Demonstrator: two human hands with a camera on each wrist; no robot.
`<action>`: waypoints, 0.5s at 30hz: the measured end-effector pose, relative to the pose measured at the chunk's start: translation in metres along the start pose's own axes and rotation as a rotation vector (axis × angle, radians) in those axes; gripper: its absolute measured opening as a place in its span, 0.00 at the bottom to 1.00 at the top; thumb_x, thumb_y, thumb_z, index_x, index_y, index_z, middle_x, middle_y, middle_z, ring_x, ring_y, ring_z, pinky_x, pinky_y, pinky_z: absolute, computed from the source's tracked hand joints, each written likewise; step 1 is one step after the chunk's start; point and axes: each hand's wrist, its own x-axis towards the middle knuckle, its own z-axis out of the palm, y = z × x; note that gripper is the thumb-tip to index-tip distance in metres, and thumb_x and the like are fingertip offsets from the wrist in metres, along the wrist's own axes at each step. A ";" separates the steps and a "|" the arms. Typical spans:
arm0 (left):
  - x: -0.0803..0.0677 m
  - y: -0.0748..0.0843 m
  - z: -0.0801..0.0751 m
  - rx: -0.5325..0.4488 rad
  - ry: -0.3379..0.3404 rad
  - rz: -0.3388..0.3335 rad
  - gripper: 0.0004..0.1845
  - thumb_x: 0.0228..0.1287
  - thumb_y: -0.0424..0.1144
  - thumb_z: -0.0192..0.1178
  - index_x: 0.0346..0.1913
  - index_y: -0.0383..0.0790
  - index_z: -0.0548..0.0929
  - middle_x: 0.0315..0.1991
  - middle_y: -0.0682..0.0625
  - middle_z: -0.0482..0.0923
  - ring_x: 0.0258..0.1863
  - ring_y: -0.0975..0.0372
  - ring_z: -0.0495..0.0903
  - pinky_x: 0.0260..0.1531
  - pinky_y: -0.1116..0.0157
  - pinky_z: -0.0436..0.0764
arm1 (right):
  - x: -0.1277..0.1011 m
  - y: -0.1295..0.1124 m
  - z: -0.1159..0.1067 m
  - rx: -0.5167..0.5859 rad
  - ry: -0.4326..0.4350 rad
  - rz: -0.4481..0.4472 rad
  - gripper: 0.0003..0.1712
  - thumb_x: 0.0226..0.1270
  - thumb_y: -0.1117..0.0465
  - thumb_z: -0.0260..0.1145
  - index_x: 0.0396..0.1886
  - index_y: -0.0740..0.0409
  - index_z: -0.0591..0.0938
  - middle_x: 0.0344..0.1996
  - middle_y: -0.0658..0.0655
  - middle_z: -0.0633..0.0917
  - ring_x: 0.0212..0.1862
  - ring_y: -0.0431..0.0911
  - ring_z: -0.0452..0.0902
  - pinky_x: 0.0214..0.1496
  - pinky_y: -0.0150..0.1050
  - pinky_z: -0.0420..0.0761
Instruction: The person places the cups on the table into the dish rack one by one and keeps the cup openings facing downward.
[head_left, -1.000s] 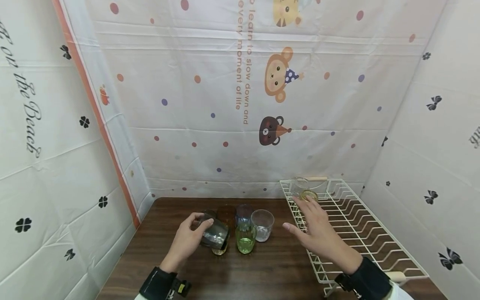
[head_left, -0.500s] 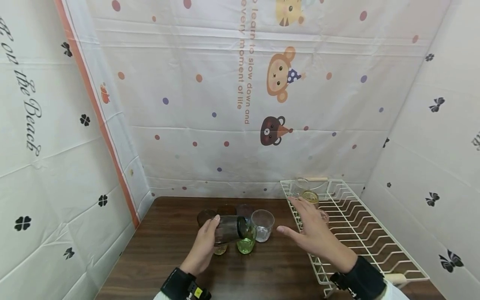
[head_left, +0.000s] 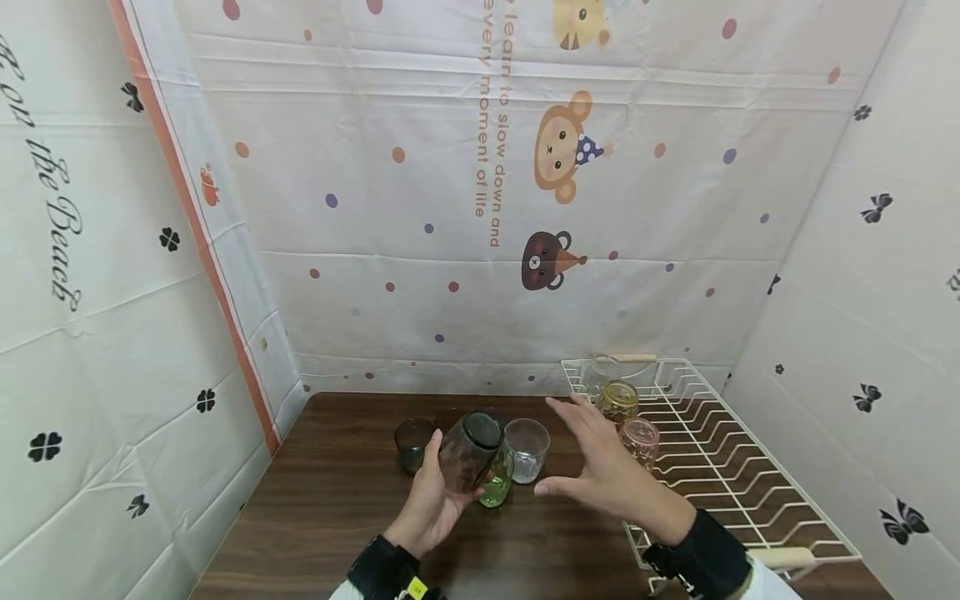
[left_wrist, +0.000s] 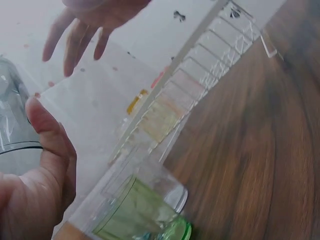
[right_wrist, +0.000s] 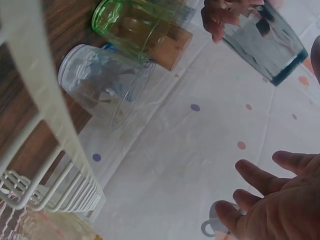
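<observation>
The grey glass [head_left: 469, 451] is lifted, tilted, above the green glass [head_left: 495, 487], gripped by the left hand [head_left: 435, 500]. The right hand [head_left: 600, 467] hovers spread-fingered beside it. 2 glasses sit in the rack [head_left: 720, 467].

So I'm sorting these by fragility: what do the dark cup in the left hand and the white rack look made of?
Dark cup: looks like smoke-tinted glass, see-through and glossy; clear plastic is possible. Rack: thin wire with a smooth white coating, probably coated metal.
</observation>
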 end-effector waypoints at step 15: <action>0.003 -0.008 0.014 -0.123 -0.016 -0.025 0.42 0.80 0.75 0.28 0.71 0.52 0.77 0.50 0.55 0.88 0.43 0.63 0.86 0.39 0.69 0.78 | 0.003 -0.018 0.012 0.076 -0.006 -0.053 0.65 0.51 0.42 0.87 0.85 0.48 0.62 0.78 0.65 0.71 0.78 0.64 0.69 0.71 0.68 0.76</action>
